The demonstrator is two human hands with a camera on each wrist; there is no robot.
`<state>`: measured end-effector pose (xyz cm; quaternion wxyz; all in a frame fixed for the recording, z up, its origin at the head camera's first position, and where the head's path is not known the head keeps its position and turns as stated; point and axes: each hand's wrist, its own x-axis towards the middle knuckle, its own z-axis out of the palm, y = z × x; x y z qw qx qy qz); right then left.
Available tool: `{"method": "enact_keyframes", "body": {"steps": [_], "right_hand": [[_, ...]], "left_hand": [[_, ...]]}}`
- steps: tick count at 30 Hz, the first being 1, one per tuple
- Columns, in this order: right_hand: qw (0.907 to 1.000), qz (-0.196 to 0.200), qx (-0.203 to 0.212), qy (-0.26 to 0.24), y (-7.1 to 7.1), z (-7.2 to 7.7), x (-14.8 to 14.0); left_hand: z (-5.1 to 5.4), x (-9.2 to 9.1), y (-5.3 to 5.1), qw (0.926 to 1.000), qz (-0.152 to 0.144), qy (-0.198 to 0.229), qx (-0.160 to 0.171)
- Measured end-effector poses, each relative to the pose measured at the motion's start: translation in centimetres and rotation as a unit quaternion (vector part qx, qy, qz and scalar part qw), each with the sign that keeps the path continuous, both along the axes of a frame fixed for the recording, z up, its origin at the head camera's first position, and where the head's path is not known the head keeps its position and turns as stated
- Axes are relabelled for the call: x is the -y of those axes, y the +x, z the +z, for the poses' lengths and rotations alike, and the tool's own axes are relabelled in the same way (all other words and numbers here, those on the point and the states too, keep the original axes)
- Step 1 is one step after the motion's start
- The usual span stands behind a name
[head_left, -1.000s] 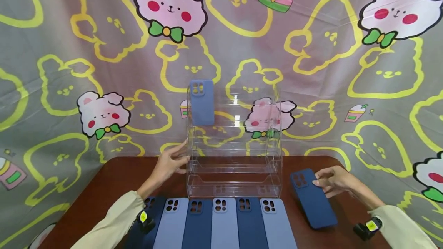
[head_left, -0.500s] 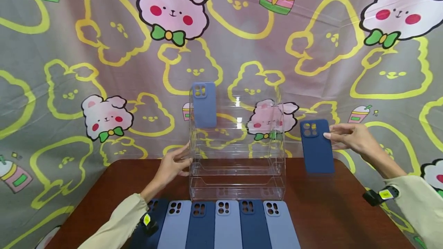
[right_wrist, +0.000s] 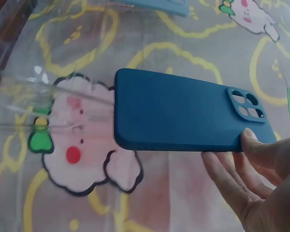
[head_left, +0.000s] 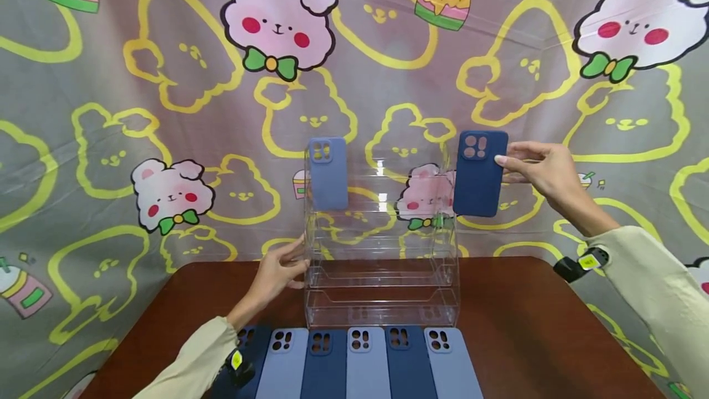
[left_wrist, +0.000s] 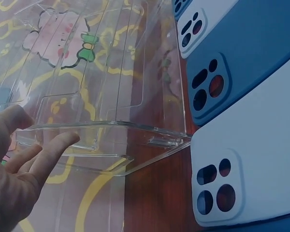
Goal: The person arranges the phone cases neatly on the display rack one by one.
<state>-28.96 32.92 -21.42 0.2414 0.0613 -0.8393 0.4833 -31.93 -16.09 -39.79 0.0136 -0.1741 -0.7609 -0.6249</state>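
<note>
My right hand [head_left: 545, 174] pinches a dark blue phone case [head_left: 477, 186] by its right edge, beside the camera cutouts, holding it upright at the clear tiered rack's [head_left: 382, 316] upper right. In the right wrist view, thumb and fingers of the right hand [right_wrist: 266, 179] grip the dark case [right_wrist: 179, 113] at its cutout end. With fingers extended, my left hand [head_left: 274, 273] touches the rack's left side; the left wrist view shows this hand [left_wrist: 24, 169] by the clear side panel [left_wrist: 121, 126]. A light blue case [head_left: 329, 180] stands at the rack's upper left.
Several cases, light blue [head_left: 368, 368] and dark blue [head_left: 327, 368] by turns, lie in a row on the brown table [head_left: 515, 325] before the rack. A patterned cloth [head_left: 388, 88] hangs behind.
My right hand has lifted the dark blue case from low over the table at the right, up and then left to the rack's upper right. My left hand stays at the rack's side.
</note>
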Motion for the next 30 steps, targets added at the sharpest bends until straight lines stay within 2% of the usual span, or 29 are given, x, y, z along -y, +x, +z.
{"method": "enact_keyframes", "body": {"steps": [6, 13, 18, 22, 25, 27, 30], "right_hand": [[0.9974, 0.036, -0.048, -0.040, -2.0, 0.7, 2.2], [0.9913, 0.075, -0.086, -0.065, -4.8, 1.1, 3.9], [0.9893, 0.093, -0.089, -0.068, -6.3, 1.5, 5.0], [0.9837, 0.112, -0.096, -0.103, -6.9, 1.4, 5.8], [0.9809, 0.112, -0.098, -0.126, -7.2, 1.3, 6.0], [0.9825, 0.105, -0.083, -0.129, -7.4, 1.3, 6.1], [0.9896, 0.089, -0.060, -0.096, -7.7, 1.0, 6.2]], "left_hand": [[-0.4, -0.1, 0.1, 0.9999, 0.004, -0.007, 0.007], [0.0, 0.0, 0.1, 1.0000, 0.002, -0.005, 0.005], [0.0, 0.0, 0.1, 0.9999, 0.006, -0.005, 0.011], [-0.1, 0.0, 0.0, 0.9999, 0.008, -0.003, 0.011], [-0.2, -0.1, -0.1, 0.9999, 0.007, -0.002, 0.009], [-0.2, -0.2, -0.2, 0.9999, 0.007, -0.002, 0.009], [-0.2, -0.2, -0.3, 0.9999, 0.007, -0.002, 0.010]]}}
